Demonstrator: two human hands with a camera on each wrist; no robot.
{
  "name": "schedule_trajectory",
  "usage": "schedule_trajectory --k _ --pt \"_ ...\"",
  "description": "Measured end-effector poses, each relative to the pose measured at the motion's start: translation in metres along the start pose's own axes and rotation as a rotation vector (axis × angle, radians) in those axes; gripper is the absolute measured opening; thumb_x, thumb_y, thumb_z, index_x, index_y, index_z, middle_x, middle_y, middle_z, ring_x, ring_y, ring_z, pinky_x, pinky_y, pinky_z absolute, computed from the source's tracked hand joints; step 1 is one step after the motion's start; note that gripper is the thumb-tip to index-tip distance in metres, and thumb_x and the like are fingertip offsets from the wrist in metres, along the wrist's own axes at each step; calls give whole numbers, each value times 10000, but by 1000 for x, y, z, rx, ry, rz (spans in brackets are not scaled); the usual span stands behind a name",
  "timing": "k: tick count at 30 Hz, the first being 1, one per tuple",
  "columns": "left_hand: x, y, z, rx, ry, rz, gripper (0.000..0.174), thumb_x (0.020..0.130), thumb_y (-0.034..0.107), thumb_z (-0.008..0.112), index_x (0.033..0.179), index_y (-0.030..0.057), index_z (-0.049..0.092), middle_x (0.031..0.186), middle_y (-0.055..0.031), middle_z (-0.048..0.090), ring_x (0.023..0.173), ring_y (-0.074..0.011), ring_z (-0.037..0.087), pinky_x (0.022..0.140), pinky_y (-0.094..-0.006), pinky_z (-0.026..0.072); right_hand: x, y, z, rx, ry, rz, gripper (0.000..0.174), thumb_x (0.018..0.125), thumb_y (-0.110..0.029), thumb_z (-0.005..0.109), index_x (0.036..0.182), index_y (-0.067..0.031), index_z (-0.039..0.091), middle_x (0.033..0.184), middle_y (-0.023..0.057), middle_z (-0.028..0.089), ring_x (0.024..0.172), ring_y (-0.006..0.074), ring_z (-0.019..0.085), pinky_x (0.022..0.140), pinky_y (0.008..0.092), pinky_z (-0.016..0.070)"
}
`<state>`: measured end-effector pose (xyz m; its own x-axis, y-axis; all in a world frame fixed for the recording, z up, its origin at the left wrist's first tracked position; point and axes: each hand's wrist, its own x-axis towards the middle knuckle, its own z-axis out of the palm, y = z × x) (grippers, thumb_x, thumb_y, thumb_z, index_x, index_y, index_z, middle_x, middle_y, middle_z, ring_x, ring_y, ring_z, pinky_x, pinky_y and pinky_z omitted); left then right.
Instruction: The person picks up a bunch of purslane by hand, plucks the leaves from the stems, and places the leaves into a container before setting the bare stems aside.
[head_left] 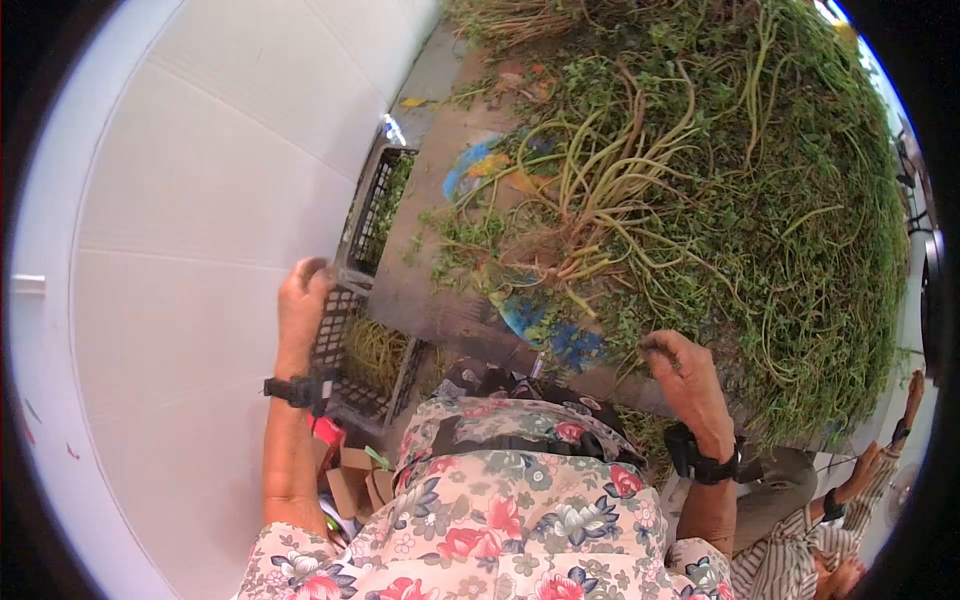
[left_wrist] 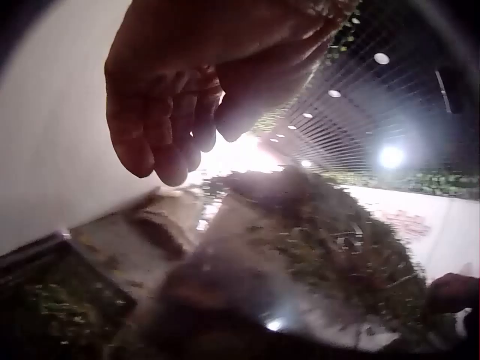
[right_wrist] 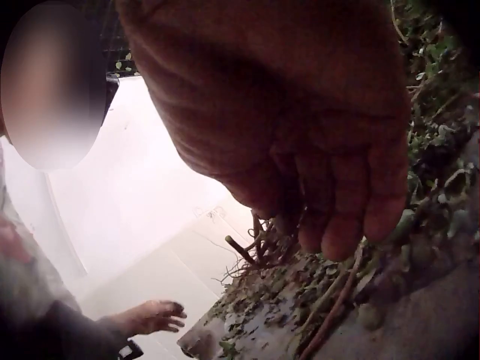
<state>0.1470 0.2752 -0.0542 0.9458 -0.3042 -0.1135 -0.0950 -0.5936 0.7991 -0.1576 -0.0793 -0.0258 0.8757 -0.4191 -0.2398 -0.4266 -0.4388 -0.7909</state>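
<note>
A big heap of green leafy stems (head_left: pixel 800 240) covers much of the table (head_left: pixel 430 260), with a bundle of long pale stems and roots (head_left: pixel 600 200) on its near left part. The left hand (head_left: pixel 303 310) hangs above a black crate, holding nothing; its fingers curve loosely in the left wrist view (left_wrist: pixel 172 112). At the heap's near edge is the right hand (head_left: pixel 688 380), fingers bent loosely; in the right wrist view the hand (right_wrist: pixel 315 150) shows no stem in its grasp.
Black crates (head_left: pixel 375 210) holding greens stand left of the table, beside a white wall (head_left: pixel 200 180). Cardboard (head_left: pixel 350 485) lies below them. At the lower right is another person's arm (head_left: pixel 860 475) and striped sleeve.
</note>
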Motion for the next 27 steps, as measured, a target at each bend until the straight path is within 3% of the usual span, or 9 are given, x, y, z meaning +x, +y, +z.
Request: schedule_trajectory --k 5,7,13,16,19,20,23,25,27 --pt "14 125 92 8 -458 338 251 839 103 496 1040 -43 532 935 -103 600 843 -154 580 732 -261 480 -13 -11 -4 37 26 25 196 777 -86 534 949 1 566 861 187 599 805 339 585 688 354 455" --pt "15 156 131 89 -526 490 260 831 130 523 1029 -38 535 928 -118 600 858 -172 576 748 -283 461 -20 -7 -7 49 43 13 202 766 -70 522 950 3 567 865 190 597 808 347 580 698 366 455" --pt "20 181 194 258 -506 567 279 794 176 587 990 -13 529 838 -112 600 768 -201 559 715 -321 438 -44 0 -15 97 108 60 211 756 -64 507 942 15 566 850 202 591 803 368 572 695 375 454" --pt "12 204 194 215 -493 520 241 812 165 579 969 -10 524 816 -88 600 715 -169 538 660 -293 439 -51 5 -16 144 111 62 208 760 -74 512 939 17 565 833 191 592 774 346 581 687 365 455" --pt "7 220 192 -174 -428 559 190 835 131 548 983 12 527 793 -54 602 628 -120 508 573 -230 418 -51 -3 -22 183 75 92 199 777 -113 524 930 3 577 828 163 610 762 254 602 672 322 459" --pt "1 228 186 -311 -489 450 139 856 96 506 983 44 533 763 -23 600 562 -65 479 503 -178 379 -48 -4 -23 214 46 66 211 787 -123 523 947 6 570 843 153 614 769 248 602 685 322 460" --pt "-13 246 172 -597 -715 265 145 872 108 490 1005 59 520 742 -22 603 533 -42 460 468 -174 358 -36 -9 -27 342 -37 -15 260 822 -170 520 1007 10 545 884 117 620 789 222 601 722 315 463" --pt "-32 252 170 -636 -801 159 159 868 144 516 998 53 506 778 -15 610 563 -23 472 476 -157 369 -25 -17 -25 485 -75 -58 311 852 -226 521 1058 8 523 903 88 616 803 195 599 740 298 463" --pt "-49 246 174 -598 -883 102 181 865 162 529 999 45 494 802 -14 610 588 -22 487 491 -153 382 -11 -26 -19 809 -58 -59 308 865 -229 496 1061 8 521 913 46 588 801 138 556 708 271 451"
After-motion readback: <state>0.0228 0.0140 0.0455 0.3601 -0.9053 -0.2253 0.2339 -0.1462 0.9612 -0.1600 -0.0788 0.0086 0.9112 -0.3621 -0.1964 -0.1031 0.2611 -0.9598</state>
